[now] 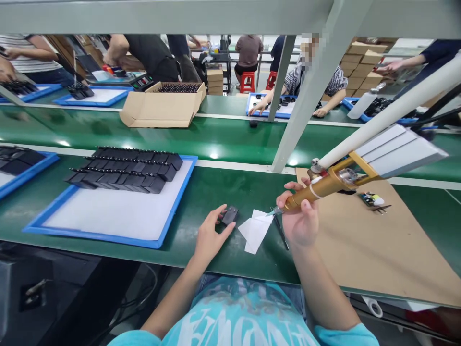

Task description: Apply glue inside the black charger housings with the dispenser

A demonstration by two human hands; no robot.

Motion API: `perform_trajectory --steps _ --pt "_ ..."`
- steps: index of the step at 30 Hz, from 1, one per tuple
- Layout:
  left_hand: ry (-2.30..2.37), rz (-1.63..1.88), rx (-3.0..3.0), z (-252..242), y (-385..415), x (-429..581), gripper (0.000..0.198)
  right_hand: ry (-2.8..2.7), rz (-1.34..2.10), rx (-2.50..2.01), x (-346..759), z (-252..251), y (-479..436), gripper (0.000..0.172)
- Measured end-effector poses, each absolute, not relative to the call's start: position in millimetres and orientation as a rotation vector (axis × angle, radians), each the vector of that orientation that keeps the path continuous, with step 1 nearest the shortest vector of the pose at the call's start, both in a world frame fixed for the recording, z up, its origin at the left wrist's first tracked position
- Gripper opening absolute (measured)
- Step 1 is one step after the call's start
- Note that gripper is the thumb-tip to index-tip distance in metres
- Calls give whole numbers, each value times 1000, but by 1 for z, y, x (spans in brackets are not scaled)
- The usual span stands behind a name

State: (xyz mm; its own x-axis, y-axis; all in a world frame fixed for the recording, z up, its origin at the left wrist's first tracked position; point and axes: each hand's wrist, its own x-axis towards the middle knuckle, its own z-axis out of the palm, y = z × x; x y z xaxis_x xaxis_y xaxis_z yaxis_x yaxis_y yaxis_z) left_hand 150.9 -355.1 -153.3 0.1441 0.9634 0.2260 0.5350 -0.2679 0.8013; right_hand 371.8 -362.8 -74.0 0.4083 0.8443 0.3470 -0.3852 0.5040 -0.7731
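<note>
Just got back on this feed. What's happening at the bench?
The person's left hand holds a small black block just above or on the green bench; I can't tell which. The right hand grips a gold tool, its tip at the white paper, though contact is unclear. Left of the hands, more black blocks stand in rows in a blue-rimmed tray. Other people sit or stand across the line.

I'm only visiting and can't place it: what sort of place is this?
Most likely a factory assembly line for small electrical parts. Rows of matching black units fill part of a blue-rimmed tray, a conveyor-like green strip runs past, and other people sit or stand beyond.
</note>
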Motion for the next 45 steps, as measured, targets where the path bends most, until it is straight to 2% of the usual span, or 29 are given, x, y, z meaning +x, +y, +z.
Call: perform_trajectory --steps 4,7,9,12,17,23,36,45 --pt "1410 1006 1691 -158 -342 145 40 -794 863 -654 370 -73 -363 34" --pt "1456 1010 1770 -160 -341 145 31 -775 874 -665 368 -72 -361 33" --pt "1508 976 1922 -163 -345 149 35 -768 883 -678 366 -71 -359 33" --pt "1624 829 2112 -165 -349 157 51 -766 895 -684 360 -69 -356 33" --pt "1722 629 2088 -163 -345 162 38 -794 939 -639 346 -63 -352 32" --pt "1472 810 1882 -155 -346 162 38 -828 968 -585 327 -56 -348 31" --pt "1287 1078 2144 -129 -346 153 35 -873 907 -611 318 -51 -338 24" --pt "1334 1004 2084 -127 -346 157 35 -853 901 -616 318 -51 -340 22"
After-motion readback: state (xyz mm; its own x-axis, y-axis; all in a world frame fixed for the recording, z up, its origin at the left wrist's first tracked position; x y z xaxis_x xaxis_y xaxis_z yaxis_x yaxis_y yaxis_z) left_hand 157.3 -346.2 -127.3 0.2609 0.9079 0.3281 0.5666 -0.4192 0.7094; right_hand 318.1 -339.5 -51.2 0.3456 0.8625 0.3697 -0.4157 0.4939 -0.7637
